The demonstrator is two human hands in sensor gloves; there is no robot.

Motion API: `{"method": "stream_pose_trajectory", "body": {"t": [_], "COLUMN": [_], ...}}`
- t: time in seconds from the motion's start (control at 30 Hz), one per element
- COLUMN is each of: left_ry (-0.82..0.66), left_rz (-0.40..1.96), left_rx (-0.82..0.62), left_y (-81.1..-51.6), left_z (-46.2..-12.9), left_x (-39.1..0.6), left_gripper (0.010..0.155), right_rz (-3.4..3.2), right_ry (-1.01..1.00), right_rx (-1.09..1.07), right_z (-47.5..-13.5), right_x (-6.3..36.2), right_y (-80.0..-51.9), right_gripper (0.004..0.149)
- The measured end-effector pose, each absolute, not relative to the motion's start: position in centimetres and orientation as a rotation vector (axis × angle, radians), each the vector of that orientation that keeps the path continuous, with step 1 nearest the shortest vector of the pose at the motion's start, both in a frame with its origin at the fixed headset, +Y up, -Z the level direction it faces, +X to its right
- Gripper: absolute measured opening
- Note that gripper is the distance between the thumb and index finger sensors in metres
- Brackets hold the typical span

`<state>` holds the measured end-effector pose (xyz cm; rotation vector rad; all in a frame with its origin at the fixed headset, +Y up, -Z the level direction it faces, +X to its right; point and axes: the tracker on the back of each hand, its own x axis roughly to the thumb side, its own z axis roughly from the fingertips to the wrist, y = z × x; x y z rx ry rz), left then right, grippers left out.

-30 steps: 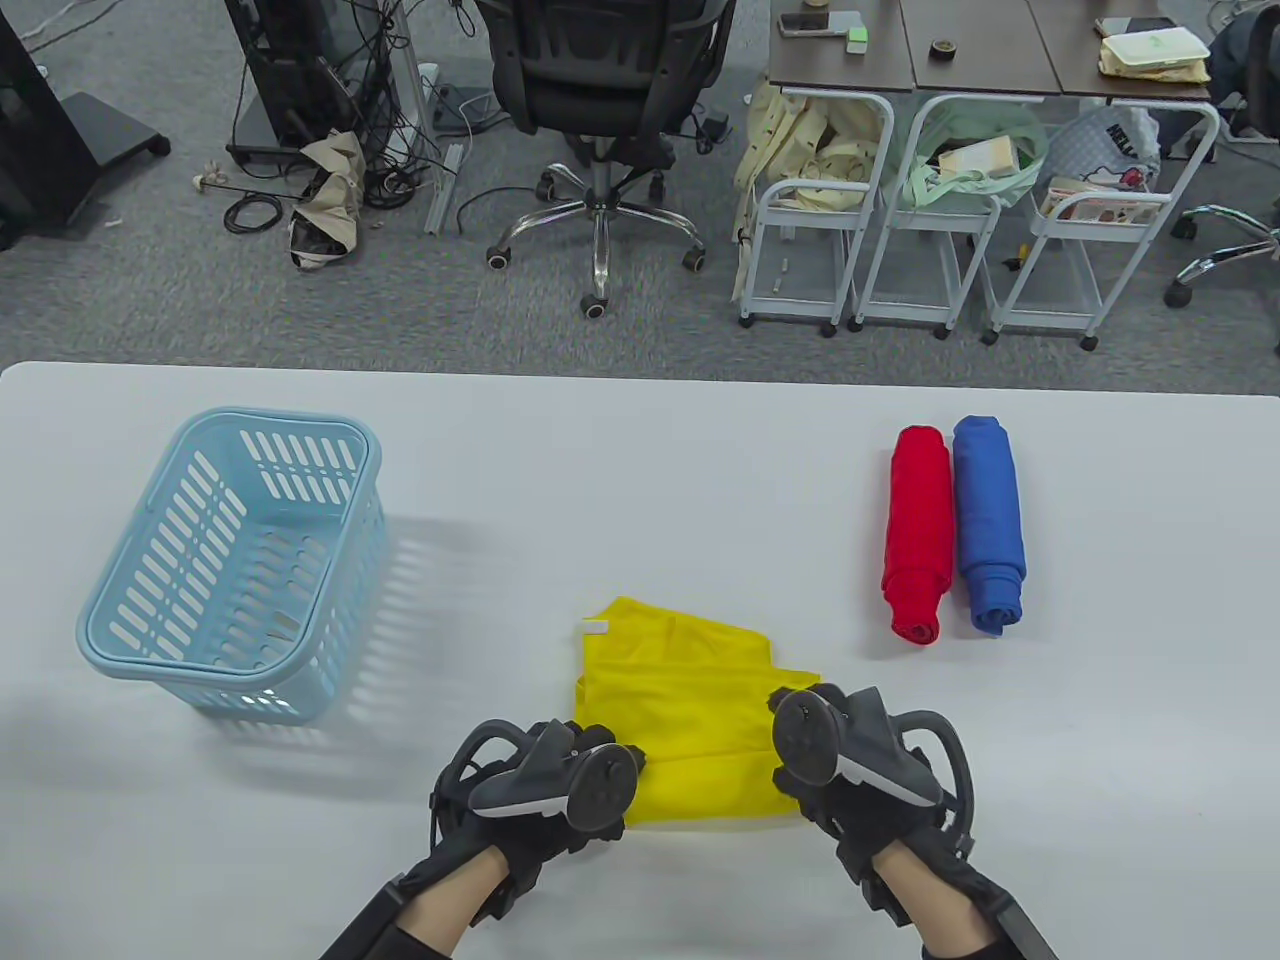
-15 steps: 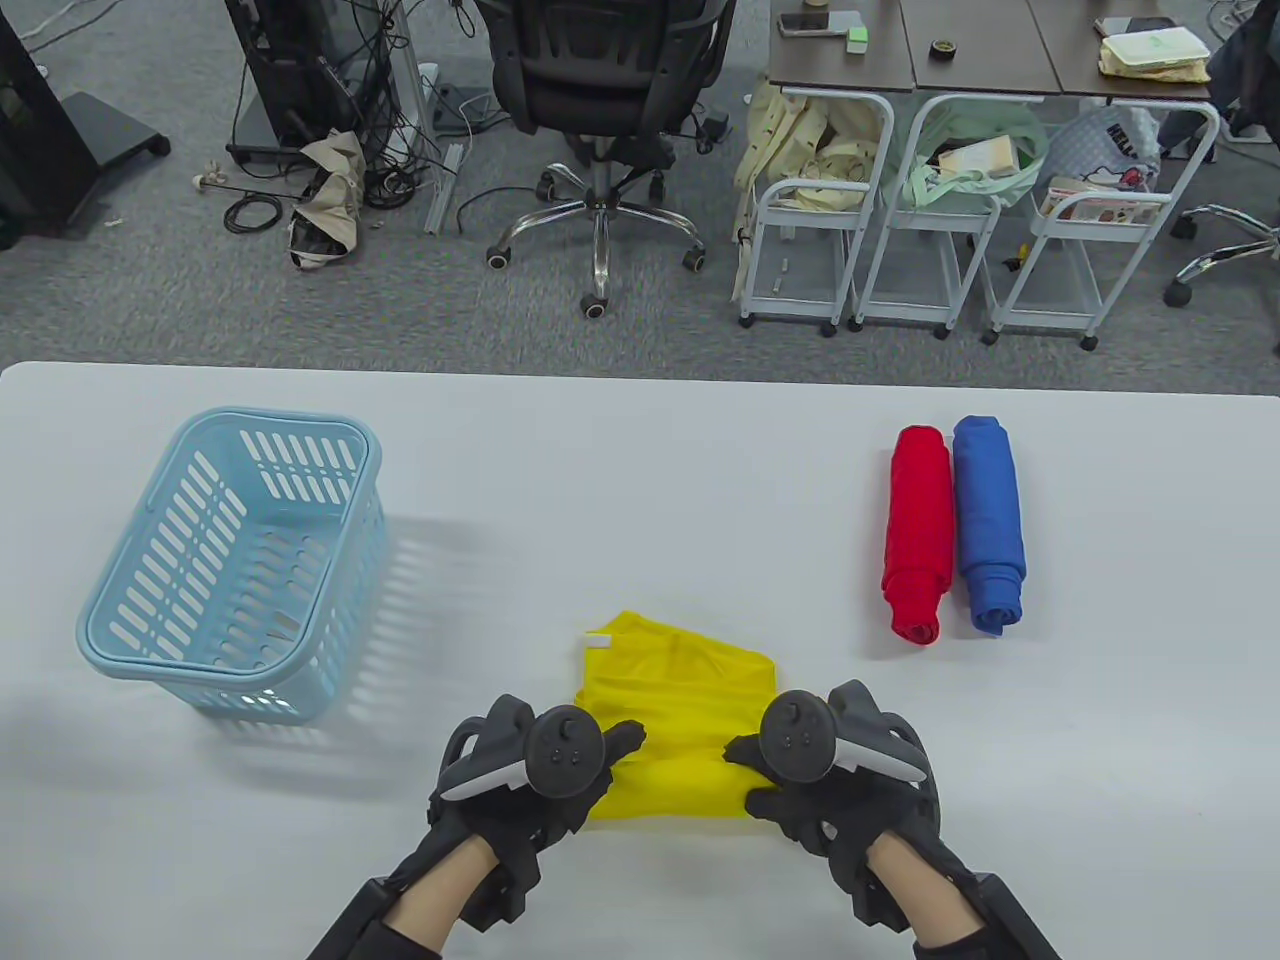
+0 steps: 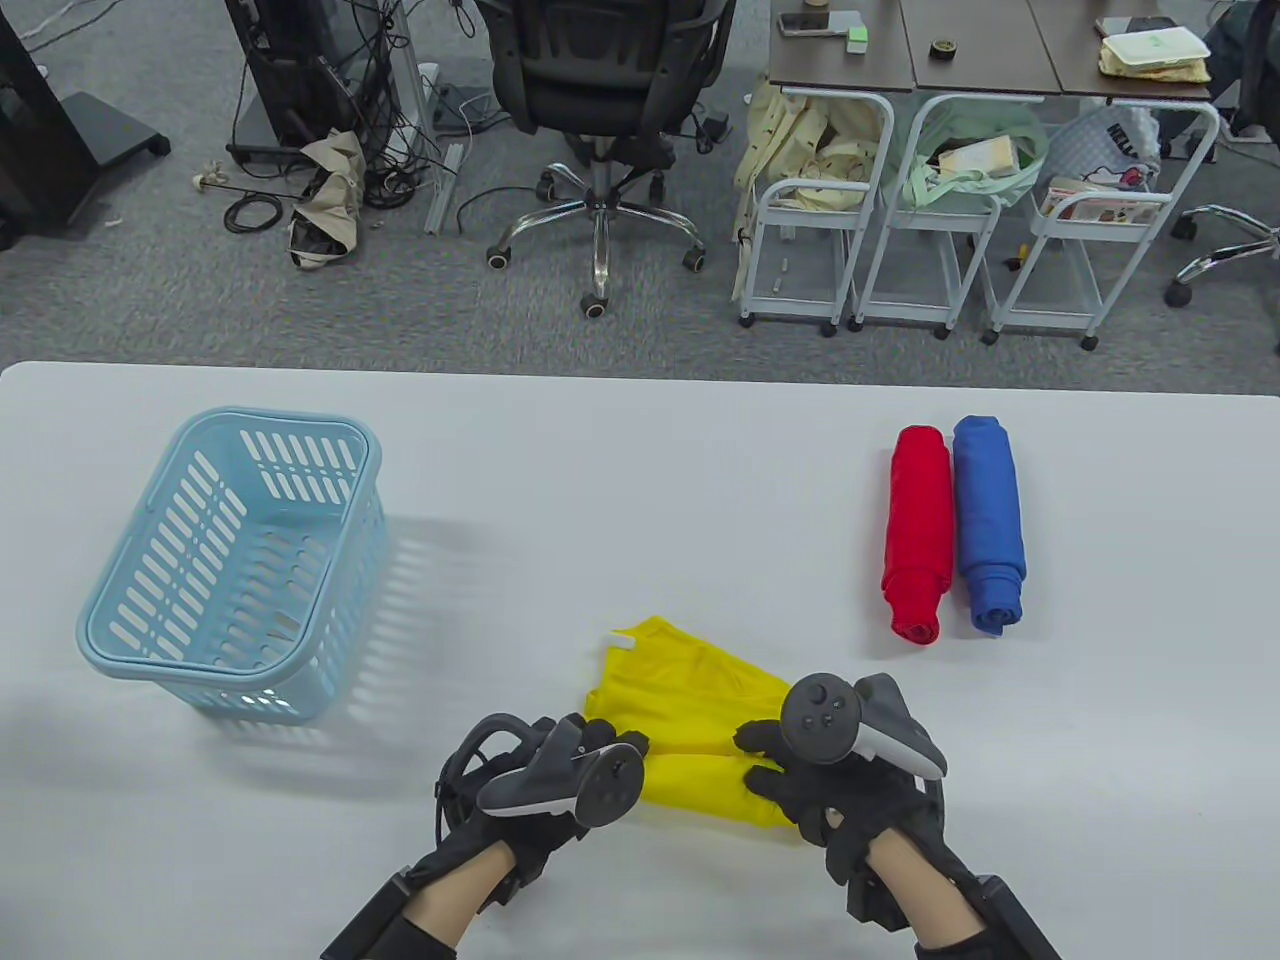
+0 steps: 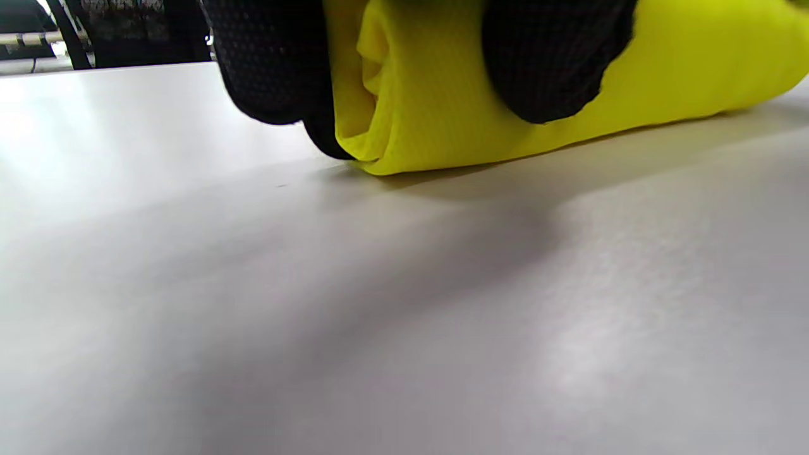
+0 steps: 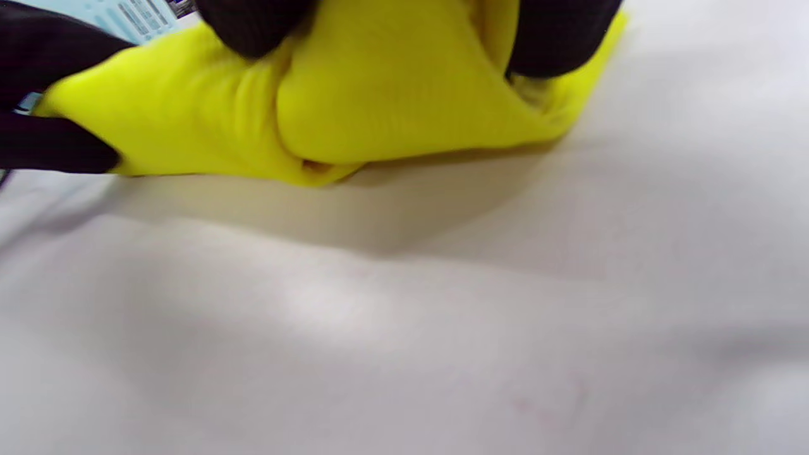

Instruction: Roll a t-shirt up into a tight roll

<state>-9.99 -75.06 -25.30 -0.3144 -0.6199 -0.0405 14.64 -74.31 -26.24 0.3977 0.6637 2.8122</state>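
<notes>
A yellow t-shirt (image 3: 695, 700) lies folded near the table's front edge, its near part wound into a roll (image 3: 700, 780) and a flat tail stretching away to a white tag. My left hand (image 3: 590, 745) grips the roll's left end; in the left wrist view my fingers (image 4: 278, 57) curl round the yellow roll (image 4: 442, 95). My right hand (image 3: 775, 765) grips the right end, and the right wrist view shows its fingertips (image 5: 556, 38) pressed into the bunched yellow cloth (image 5: 354, 107). Trackers cover the backs of both hands.
A light blue plastic basket (image 3: 235, 560) stands on the table's left side. A red roll (image 3: 918, 530) and a blue roll (image 3: 988, 520) lie side by side at the right. An office chair and trolleys stand beyond the far edge of the white table (image 3: 640, 450).
Both hands have turned the roll away from me, taking in more cloth. The flat yellow tail has grown shorter and its tag end has slid nearer and to the right.
</notes>
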Motion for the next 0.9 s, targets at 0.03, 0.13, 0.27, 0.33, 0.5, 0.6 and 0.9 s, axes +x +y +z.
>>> {"method": "stream_pose_trajectory", "body": {"t": [0.03,0.13,0.27,0.33,0.5,0.6,0.9], "left_ry": [-0.612,-0.581,-0.547,-0.542,-0.574,-0.601,-0.642], "left_rz": [0.034,0.177,0.295,0.309,0.221,-0.001,0.038], "left_rx": [-0.344,-0.397,-0.445,-0.458,-0.4,-0.283,-0.23], "left_y": [-75.0,-75.1,-75.4,-75.4,-75.0,-74.9,-74.9], "left_z": [-25.5,-26.0,-26.8,-26.9,-25.8,-25.0,-25.2], "left_x": [-10.3,-11.2,-12.3,-12.4,-11.8,-10.6,-10.4], "left_gripper": [0.055,0.058,0.059,0.061,0.06,0.063,0.057], "right_rz": [2.823,2.722,2.82,2.896,2.747,2.662,2.662], "right_ry": [0.637,0.634,0.692,0.678,0.722,0.765,0.755], "right_rx": [0.455,0.588,0.703,0.73,0.681,0.669,0.657], "right_z": [-26.2,-25.8,-24.9,-24.9,-25.5,-25.7,-25.7], "right_x": [14.4,13.9,12.3,11.8,12.7,13.1,13.3], "right_y": [-73.9,-73.5,-74.4,-74.7,-74.6,-74.7,-74.7], "right_gripper": [0.064,0.063,0.078,0.075,0.062,0.062,0.061]}}
